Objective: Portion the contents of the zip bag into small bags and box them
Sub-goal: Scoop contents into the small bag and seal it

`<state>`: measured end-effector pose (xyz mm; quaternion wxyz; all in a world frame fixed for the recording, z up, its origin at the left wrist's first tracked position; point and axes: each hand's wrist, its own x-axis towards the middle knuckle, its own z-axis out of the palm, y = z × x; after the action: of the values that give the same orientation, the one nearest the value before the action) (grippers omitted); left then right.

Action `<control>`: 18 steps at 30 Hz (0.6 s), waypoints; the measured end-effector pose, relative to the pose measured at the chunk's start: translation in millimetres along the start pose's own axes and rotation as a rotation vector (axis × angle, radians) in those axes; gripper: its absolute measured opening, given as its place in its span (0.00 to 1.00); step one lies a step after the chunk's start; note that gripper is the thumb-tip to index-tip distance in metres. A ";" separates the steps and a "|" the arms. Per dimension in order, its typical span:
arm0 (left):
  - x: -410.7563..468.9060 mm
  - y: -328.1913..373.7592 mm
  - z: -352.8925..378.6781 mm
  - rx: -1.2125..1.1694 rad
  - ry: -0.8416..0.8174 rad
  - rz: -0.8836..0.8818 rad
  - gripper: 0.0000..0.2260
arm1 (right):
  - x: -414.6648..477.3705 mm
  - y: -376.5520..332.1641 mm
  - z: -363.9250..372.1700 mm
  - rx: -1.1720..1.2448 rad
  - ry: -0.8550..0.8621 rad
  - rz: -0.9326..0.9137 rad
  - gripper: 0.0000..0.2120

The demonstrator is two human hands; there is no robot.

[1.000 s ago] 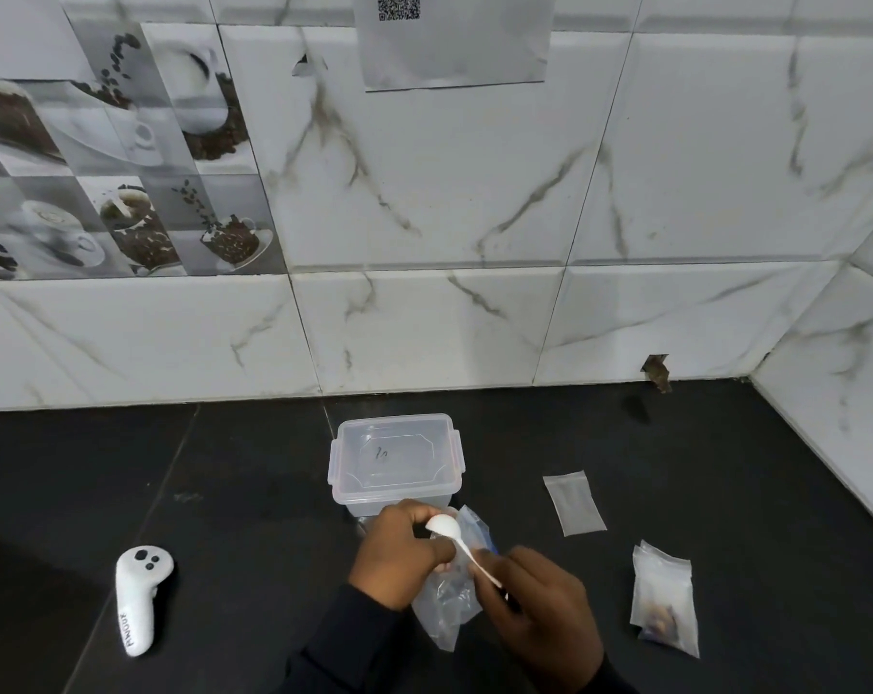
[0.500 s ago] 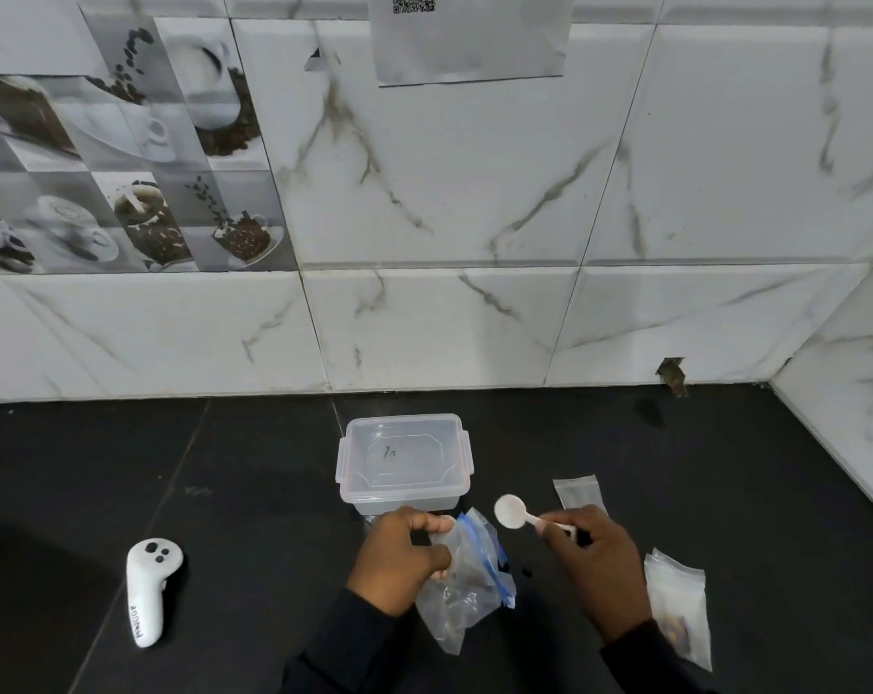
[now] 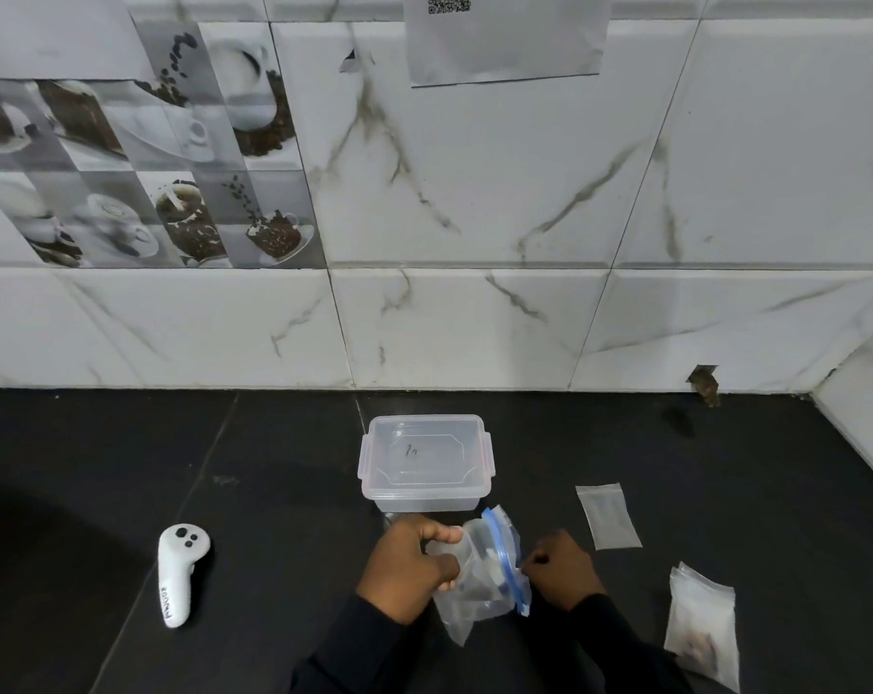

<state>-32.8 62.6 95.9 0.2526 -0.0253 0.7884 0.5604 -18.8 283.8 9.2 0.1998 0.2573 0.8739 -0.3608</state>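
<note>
Black counter [image 3: 123,468]; zip bag [image 3: 479,583] in left hand [image 3: 409,563], just before box [image 3: 426,463]

You are working in a kitchen. Identify it by the dark counter [image 3: 123,468] that meets a backsplash of white marble-pattern wall tiles [image 3: 474,192], the decorative tiles [image 3: 184,157] printed with coffee cups and beans, and the clear lidded food container [image 3: 424,458] on the counter. A paper sheet [image 3: 504,42] bearing a QR code hangs on the wall.

Dim, even light; soft shadow lower left; wide-angle bending at edges; slightly soft.
</note>
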 end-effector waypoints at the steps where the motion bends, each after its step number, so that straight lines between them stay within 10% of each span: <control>1: -0.3 -0.8 -0.3 0.008 0.002 -0.004 0.14 | -2.6 -0.9 1.0 -0.005 0.021 -0.001 0.09; 18: 7.8 -8.8 3.8 -0.019 -0.020 -0.021 0.14 | 7.5 13.8 9.7 0.027 0.074 0.057 0.11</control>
<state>-35.4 64.6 84.0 0.2660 -0.0306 0.7801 0.5654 -15.0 287.3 -8.5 0.1742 0.2980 0.8680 -0.3570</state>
